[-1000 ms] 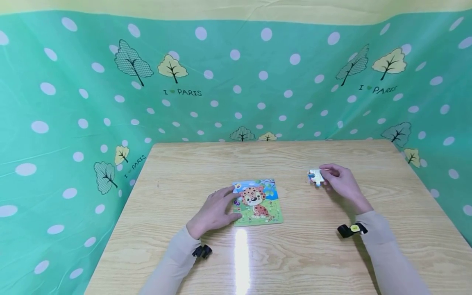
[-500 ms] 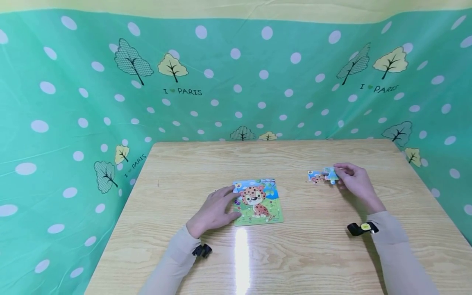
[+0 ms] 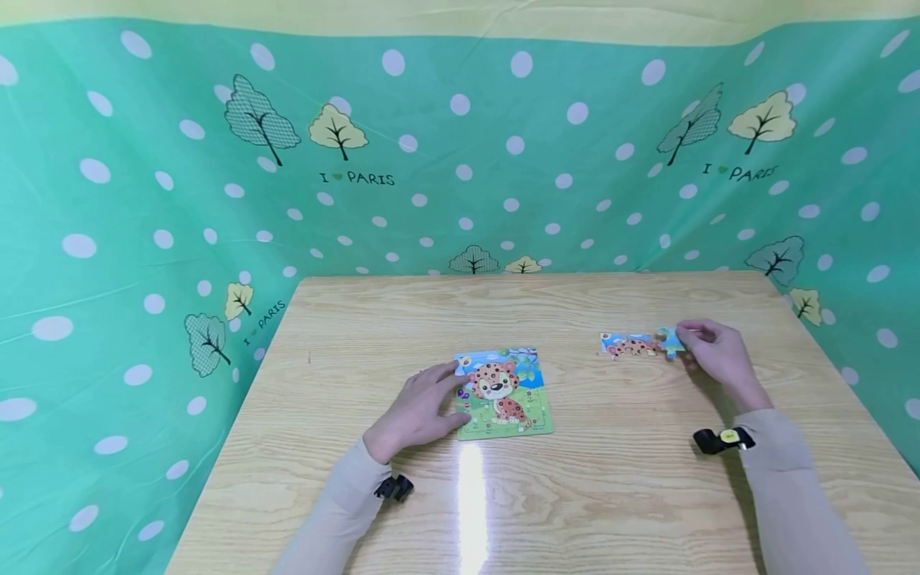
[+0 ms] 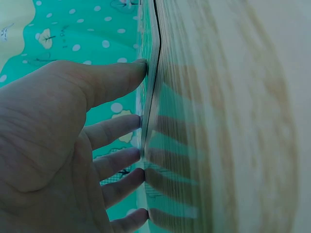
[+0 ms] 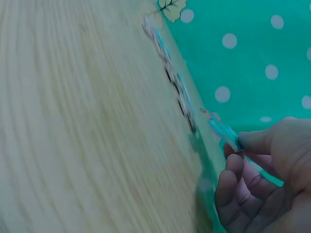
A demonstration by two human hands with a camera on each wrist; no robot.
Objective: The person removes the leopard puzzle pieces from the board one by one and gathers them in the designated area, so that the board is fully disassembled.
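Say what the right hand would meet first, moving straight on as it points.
Probably the right end of the row of puzzle pieces, with the held piece leading; height is unclear, so it might pass over.

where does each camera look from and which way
Head: on the person's head, facing forward and down at the pale wooden table; left hand, right hand and light sleeves show.
Left wrist: worn there, facing the edge of the square printed leopard board; left hand only.
Right wrist: worn there, facing the blue-green jigsaw piece; right hand only, pinching it.
Shared by head and right wrist: that piece and the row of multicoloured jigsaw pieces.
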